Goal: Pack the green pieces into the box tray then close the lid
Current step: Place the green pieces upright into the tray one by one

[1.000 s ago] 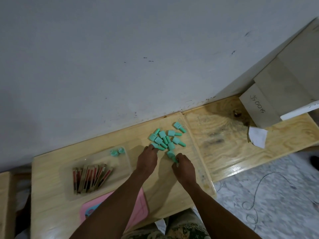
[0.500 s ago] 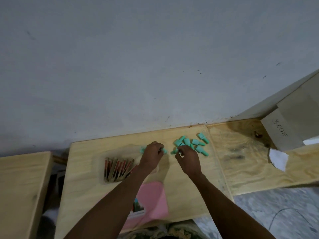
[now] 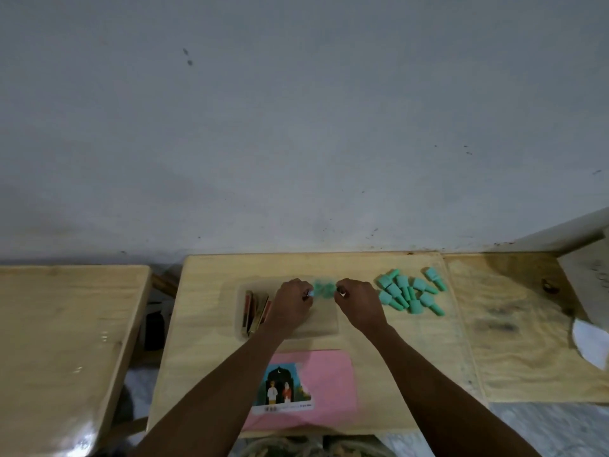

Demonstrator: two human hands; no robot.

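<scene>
A clear plastic box tray [image 3: 324, 319] lies on the middle wooden table, with brown and red sticks [image 3: 253, 310] standing in its left part. Some green pieces [image 3: 323, 288] sit at the tray's far edge. My left hand [image 3: 293, 303] is over the tray and pinches a small green piece at its fingertips. My right hand [image 3: 357, 303] hovers at the tray's right side with curled fingers; what it holds is hidden. A pile of several loose green pieces [image 3: 410, 293] lies on the table to the right of the tray. The pink lid [image 3: 313, 389] lies flat near the front edge.
A grey wall rises right behind the tables. Another wooden table [image 3: 66, 341] stands to the left across a gap. A plywood board [image 3: 520, 328] adjoins on the right, with white paper [image 3: 590, 344] and a grey box [image 3: 590, 268] at its far right.
Both hands moved left from the green pile to the tray, carrying pieces. The camera swung, so the table now sits square in view.
</scene>
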